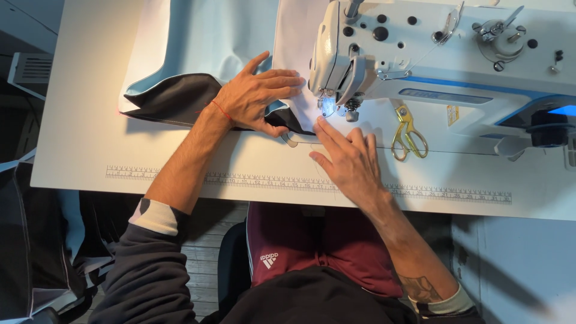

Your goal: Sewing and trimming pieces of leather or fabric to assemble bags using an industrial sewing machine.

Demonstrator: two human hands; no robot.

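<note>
1. The white sewing machine (420,54) stands at the far side of the white worktop (78,138); its lit needle area (327,107) is the landmark for everything below.
2. The left hand (255,96) lies flat and open, fingers spread, just left of the needle, pressing down on the fabric (180,99).
3. That fabric, dark with a pale blue-white part, spreads left and away from the needle, one edge running under the presser foot.
4. The right hand (348,159) rests open just in front of the needle, palm down on the worktop, fingertips reaching to the fabric edge beside the foot.
5. Gold-handled scissors (408,135) lie to the right of the needle, beneath the machine's arm, apart from both hands.
6. A printed ruler strip (240,179) runs along the worktop's near edge, in front of the needle.
</note>
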